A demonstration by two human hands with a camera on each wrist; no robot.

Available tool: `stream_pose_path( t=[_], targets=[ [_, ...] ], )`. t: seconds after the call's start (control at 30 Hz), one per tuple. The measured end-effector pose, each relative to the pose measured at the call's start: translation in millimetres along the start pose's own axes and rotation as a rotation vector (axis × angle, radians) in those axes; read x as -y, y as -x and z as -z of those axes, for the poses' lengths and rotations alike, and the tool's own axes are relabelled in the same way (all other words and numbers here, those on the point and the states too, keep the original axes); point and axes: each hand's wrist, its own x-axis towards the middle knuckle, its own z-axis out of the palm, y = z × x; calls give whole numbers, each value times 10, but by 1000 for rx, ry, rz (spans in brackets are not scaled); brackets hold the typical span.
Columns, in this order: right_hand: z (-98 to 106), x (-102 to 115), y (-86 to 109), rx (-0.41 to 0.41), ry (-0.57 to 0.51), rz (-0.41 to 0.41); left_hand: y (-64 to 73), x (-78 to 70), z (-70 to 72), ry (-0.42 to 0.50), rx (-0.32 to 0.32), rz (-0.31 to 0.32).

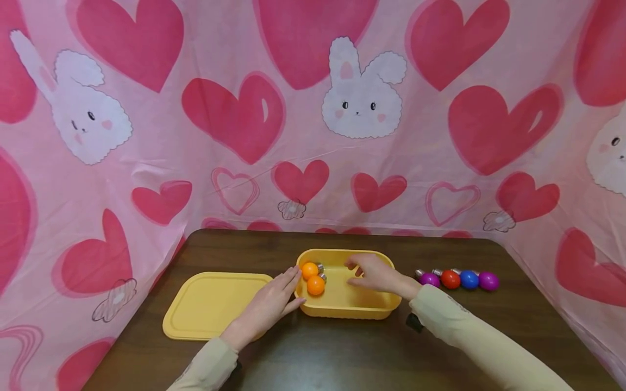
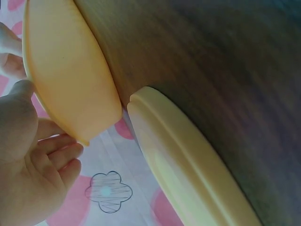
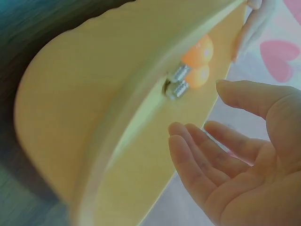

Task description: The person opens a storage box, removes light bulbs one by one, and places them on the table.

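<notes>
The yellow tub [image 1: 349, 309] — shallow, oblong, round-cornered — sits mid-worktop [image 1: 342, 358], with its flat yellow lid [image 1: 210, 304] lying just to its left. Your left hand [image 1: 271, 304] lies flat against the tub's left wall, fingers straight. Your right hand [image 1: 374, 274] hovers over the tub's inside, fingers loosely spread and holding nothing. In the tub lie two orange bulbs [image 1: 313, 278] with metal bases — four more coloured bulbs [image 1: 459, 279] lie in a row to its right.
</notes>
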Motion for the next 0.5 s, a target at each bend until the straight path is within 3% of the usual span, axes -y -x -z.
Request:
stream_pose_path(
  t=[0.3,0.5],
  targets=[
    [-120,166,-167,92,-69,-53,-1,-9,-2,-9,9,14],
    [-200,243,-259,107,-40,-56,1,-7,5,-5,4,11]
  ],
)
